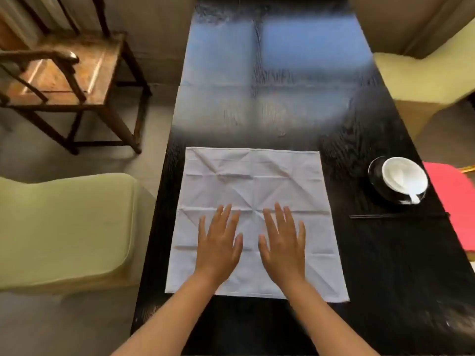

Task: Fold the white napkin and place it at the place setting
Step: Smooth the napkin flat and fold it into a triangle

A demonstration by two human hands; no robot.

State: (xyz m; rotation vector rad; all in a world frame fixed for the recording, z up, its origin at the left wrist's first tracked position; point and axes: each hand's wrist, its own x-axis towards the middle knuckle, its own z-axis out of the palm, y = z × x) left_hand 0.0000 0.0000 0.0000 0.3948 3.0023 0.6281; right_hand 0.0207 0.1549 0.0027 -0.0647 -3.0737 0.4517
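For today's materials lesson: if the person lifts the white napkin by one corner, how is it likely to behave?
The white napkin will probably droop limply: it lies flat, thin, with soft creases. It likely weighs little. It may slide when pushed, since the dark table looks glossy, though the left hand and right hand, flat on it, would pin it.

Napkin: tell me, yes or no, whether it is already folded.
No: the white napkin lies spread open and flat on the dark table, with both hands pressed on it.
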